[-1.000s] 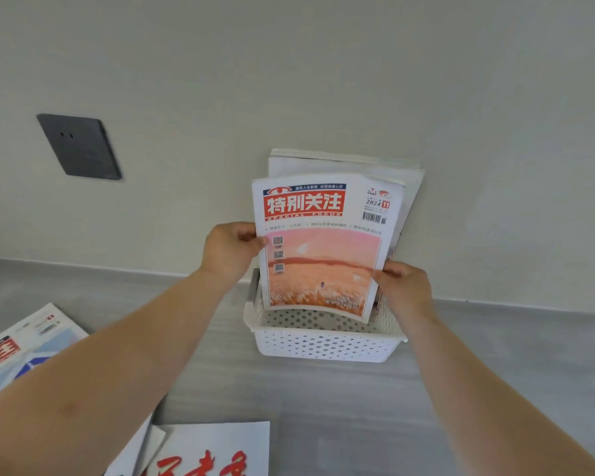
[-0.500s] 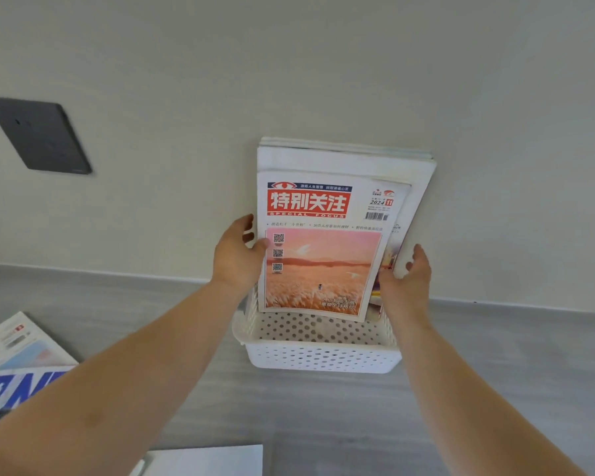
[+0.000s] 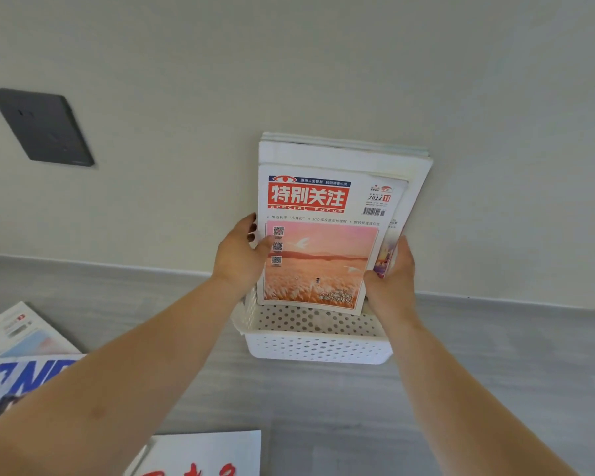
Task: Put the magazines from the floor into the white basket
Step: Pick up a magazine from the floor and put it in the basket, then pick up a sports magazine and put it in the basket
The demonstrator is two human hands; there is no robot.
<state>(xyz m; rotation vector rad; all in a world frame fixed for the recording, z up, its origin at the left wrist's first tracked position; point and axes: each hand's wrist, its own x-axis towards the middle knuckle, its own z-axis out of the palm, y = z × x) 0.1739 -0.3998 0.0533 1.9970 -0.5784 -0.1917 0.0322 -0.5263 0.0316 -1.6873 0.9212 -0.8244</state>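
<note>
gripping a pink-covered, red-titled paper magazine [image 3: 320,242] by its sides, left hand [image 3: 241,255] and right hand [image 3: 390,280] seat it in the white perforated plastic basket [image 3: 316,345] before other upright magazines [image 3: 344,156], while three loose magazines [image 3: 24,369] wait on the grey floor [image 3: 323,407].

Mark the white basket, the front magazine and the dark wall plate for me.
white basket [image 3: 318,348]: head view, front wall.
front magazine [image 3: 310,197]: head view, red title block.
wall plate [image 3: 42,127]: head view, middle of its face.
</note>
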